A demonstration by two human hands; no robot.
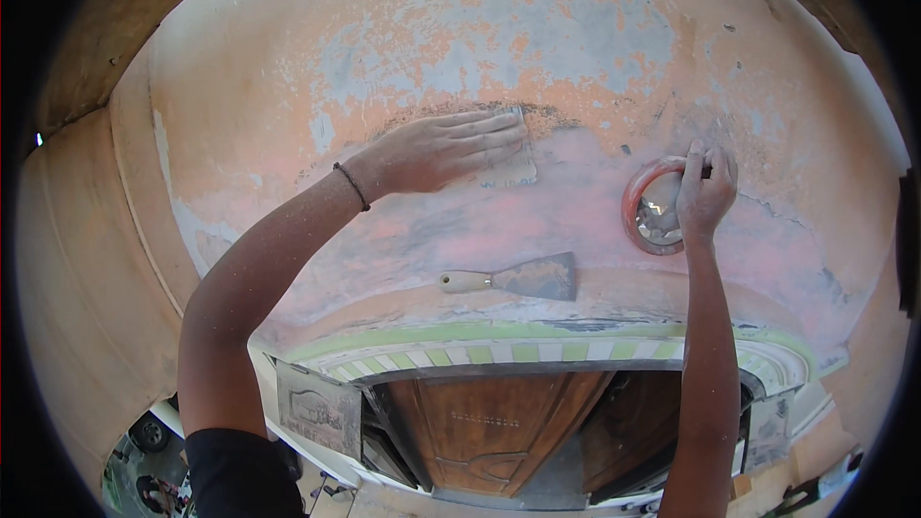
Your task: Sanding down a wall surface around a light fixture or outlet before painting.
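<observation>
My left hand (443,148) lies flat, fingers together and stretched to the right. It presses a worn sheet of sandpaper (513,171) against a peeling pink, orange and grey wall (499,48). A thin dark bracelet circles that wrist. Farther right, my right hand (707,190) has its fingers curled at the edge of a round fixture with a red rim (635,221). Inside the rim is a shiny, faceted glassy surface, partly covered by the hand. Between and below the hands, a putty knife (532,278) with a pale handle and dirty blade rests near the wall's lower ledge.
Below the ledge runs a green and white striped arch (499,355). Beneath it are carved brown wooden doors (489,422) and a grey relief panel (318,415). Curved side walls (86,259) close in at the left. A vehicle wheel (149,433) shows far below.
</observation>
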